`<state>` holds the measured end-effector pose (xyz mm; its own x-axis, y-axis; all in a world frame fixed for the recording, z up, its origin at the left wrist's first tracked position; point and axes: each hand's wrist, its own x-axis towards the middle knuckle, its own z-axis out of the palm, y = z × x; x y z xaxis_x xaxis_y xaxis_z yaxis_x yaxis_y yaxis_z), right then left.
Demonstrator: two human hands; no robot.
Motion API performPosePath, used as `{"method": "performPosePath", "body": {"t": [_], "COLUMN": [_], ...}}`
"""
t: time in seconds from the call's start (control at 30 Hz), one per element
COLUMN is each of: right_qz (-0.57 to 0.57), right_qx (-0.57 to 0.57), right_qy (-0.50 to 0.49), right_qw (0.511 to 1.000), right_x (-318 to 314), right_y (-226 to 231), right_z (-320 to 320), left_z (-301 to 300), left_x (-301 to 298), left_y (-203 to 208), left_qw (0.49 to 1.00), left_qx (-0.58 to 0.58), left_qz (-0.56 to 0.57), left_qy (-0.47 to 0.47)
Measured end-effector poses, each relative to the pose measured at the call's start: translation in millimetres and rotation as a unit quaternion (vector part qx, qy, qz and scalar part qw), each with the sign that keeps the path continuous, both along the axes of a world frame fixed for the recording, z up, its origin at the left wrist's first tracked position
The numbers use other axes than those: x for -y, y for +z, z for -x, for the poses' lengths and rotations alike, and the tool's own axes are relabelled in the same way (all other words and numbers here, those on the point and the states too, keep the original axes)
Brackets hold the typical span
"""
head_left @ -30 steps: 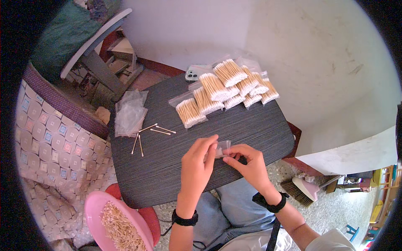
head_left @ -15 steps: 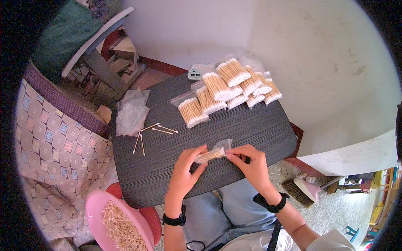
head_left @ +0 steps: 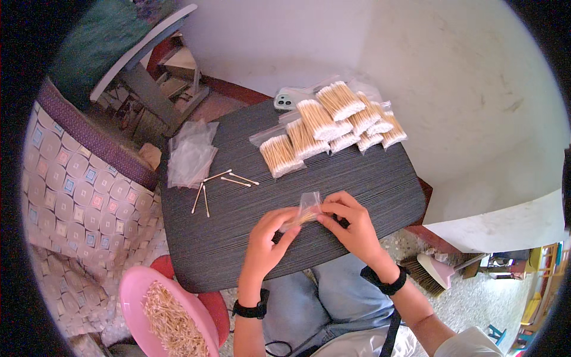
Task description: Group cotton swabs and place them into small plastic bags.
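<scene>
My left hand and my right hand meet over the front of a dark grey table. Between them they hold a small clear plastic bag with a bundle of wooden cotton swabs partly inside it. The left fingers pinch the swab end, the right fingers grip the bag's other side. A few loose cotton swabs lie on the table to the left. Several filled swab bags are piled at the table's far edge.
A stack of empty clear bags lies at the table's left corner. A phone rests behind the filled bags. A pink bowl of swabs sits lower left on a red stool. A patterned cushion lies left, a brush and dustpan right.
My left hand pulled back toward me and then returned to the bag. The bag with the swabs has stayed between both hands near the table's front.
</scene>
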<state>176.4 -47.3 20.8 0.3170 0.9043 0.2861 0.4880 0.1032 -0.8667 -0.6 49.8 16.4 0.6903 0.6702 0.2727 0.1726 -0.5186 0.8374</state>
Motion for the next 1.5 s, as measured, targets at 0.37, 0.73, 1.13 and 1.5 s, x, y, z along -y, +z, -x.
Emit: {"method": "performPosePath", "body": {"t": [0.37,0.73,1.13,1.5], "right_qz": [-0.029,-0.069,-0.035,0.0], "right_qx": [0.039,0.095,0.094,-0.06], "right_qy": [0.019,0.038,0.079,-0.085], "right_qw": [0.999,0.992,0.992,0.995], "right_x": [-2.2,-3.5,-2.2,-2.7], "right_y": [1.4,-3.7,-6.5,-3.4], "right_z": [3.2,-3.4,-2.8,5.3], "left_z": [-0.1,-2.7,-4.1,-3.3], "left_x": [1.0,3.6,5.4,6.1], "left_y": [-6.2,-9.8,-4.3,-6.8], "left_qw": [0.998,0.993,0.992,0.986], "left_qx": [0.035,0.045,0.026,0.057], "left_qz": [0.037,0.073,0.082,0.113], "left_qy": [0.047,0.085,0.097,0.111]}}
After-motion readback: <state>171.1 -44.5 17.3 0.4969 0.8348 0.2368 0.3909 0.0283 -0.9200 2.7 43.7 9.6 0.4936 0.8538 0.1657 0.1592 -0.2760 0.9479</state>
